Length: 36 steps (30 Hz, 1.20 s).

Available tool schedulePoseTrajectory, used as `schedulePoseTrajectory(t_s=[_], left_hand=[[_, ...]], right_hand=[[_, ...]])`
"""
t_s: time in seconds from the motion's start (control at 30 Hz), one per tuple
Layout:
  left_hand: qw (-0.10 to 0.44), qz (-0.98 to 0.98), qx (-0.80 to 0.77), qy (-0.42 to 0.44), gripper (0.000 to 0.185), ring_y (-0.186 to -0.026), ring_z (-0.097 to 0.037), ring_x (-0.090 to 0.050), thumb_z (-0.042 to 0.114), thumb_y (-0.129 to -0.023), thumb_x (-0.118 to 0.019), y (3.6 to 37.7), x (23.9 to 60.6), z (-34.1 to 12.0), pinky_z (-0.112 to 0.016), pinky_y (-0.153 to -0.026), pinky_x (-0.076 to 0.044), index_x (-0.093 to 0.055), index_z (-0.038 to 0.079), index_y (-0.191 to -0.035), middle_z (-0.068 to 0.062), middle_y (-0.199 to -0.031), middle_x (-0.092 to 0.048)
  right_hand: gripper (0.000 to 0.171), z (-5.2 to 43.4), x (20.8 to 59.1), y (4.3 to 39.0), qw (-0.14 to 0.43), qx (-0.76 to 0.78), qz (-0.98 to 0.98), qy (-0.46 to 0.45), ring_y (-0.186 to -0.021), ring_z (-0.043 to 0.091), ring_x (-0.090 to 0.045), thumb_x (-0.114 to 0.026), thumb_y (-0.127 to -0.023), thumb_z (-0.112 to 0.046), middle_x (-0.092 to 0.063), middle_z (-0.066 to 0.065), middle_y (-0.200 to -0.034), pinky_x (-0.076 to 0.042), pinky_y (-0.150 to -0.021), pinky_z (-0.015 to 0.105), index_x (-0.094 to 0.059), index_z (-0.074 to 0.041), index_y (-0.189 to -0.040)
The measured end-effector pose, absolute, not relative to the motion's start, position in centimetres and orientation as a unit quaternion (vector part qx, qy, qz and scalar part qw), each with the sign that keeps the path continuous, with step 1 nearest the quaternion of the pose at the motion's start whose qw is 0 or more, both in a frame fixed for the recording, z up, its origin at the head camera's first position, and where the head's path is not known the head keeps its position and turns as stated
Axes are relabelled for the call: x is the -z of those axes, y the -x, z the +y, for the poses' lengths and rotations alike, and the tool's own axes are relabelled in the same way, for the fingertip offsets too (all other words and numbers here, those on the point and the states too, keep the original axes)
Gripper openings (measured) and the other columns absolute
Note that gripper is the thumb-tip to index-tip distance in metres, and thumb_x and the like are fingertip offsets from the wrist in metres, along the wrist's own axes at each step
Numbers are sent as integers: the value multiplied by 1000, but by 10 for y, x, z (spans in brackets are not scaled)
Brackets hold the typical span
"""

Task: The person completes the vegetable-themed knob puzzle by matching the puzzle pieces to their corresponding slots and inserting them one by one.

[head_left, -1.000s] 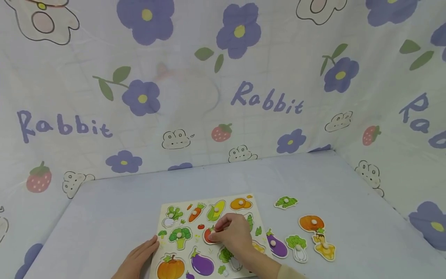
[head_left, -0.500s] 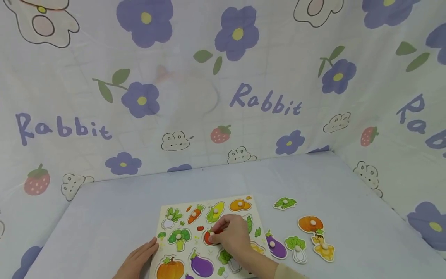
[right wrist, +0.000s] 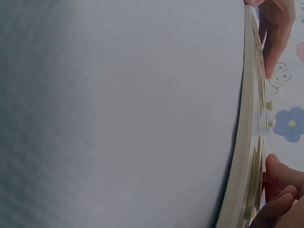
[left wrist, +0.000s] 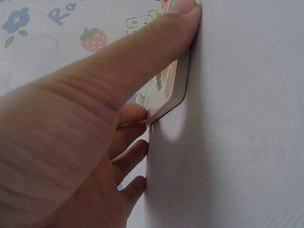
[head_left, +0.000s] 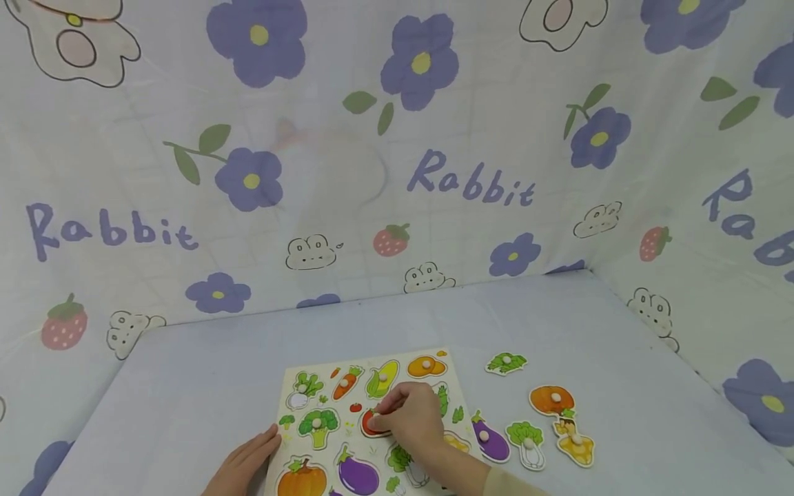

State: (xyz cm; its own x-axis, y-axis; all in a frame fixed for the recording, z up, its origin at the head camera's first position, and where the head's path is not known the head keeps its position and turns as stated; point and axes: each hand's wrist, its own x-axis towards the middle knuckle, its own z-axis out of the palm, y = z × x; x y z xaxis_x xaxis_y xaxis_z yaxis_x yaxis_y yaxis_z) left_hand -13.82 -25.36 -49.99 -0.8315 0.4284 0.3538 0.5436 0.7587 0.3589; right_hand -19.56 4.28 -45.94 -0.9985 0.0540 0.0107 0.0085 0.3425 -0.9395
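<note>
A wooden vegetable puzzle board (head_left: 353, 441) lies on the table. My left hand (head_left: 245, 461) rests at its left edge with nearly straight fingers. In the left wrist view, the thumb (left wrist: 147, 47) lies along the board's near edge while the fingers touch its side. My right hand (head_left: 412, 420) pinches the knob of the tomato puzzle piece (head_left: 367, 421), which sits over the tomato slot. Whether the piece lies fully flat is hard to tell. Knobbed carrot (head_left: 347, 383), corn (head_left: 382, 379) and broccoli (head_left: 318, 427) pieces are on the board. The right hand and forearm hide part of its right side.
Right of the board lie loose knobbed pieces: an eggplant (head_left: 493, 444), a bok choy (head_left: 526, 441), a pumpkin (head_left: 548, 399), a yellow piece (head_left: 577, 451) and a green leafy piece (head_left: 506, 363). The pumpkin and yellow pieces touch. A printed curtain (head_left: 347, 172) hangs behind the table.
The head view has shifted slightly. My right hand stays on the tomato piece, and my left hand stays at the board's edge; no loose piece has moved.
</note>
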Motion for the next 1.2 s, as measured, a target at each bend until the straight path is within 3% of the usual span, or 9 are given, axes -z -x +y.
schedulePoseTrajectory(t_s=[0.37, 0.67, 0.87, 1.2], left_hand=[[128, -929, 229, 261, 81, -118, -26, -56, 41, -68, -87, 138, 499, -254, -50, -87, -52, -60, -2, -131, -15, -135, -57], [136, -927, 229, 264, 79, -119, -22, -55, 40, -68, -87, 138, 502, -256, -50, -87, -52, -60, -1, -131, -13, -136, -57], [109, -933, 233, 250, 83, -119, -30, -54, 43, -70, -86, 136, 498, -253, -51, -90, -51, -58, -1, -134, -16, -137, -55], [68, -939, 236, 243, 87, -119, -39, -52, 47, -71, -84, 136, 491, -253, -56, -92, -49, -55, -4, -135, -20, -139, -52]], right_hand=[[26, 40, 457, 195, 8, -544, -839, 24, -59, 12, -58, -94, -62, -8, -62, -5, -61, -51, -59, 29, -69, -12, -68], [24, 45, 455, 197, -38, -575, -818, 6, -55, 14, -60, -90, -63, 5, -64, 0, -64, -53, -48, 26, -70, -7, -72], [24, 45, 451, 199, -49, -555, -830, 0, -40, 10, -47, -88, -63, 5, -61, 2, -58, -40, -35, 19, -67, -7, -71], [24, 44, 450, 199, -59, -554, -830, 0, -39, 11, -47, -87, -64, 4, -62, 3, -59, -41, -34, 20, -66, -6, -72]])
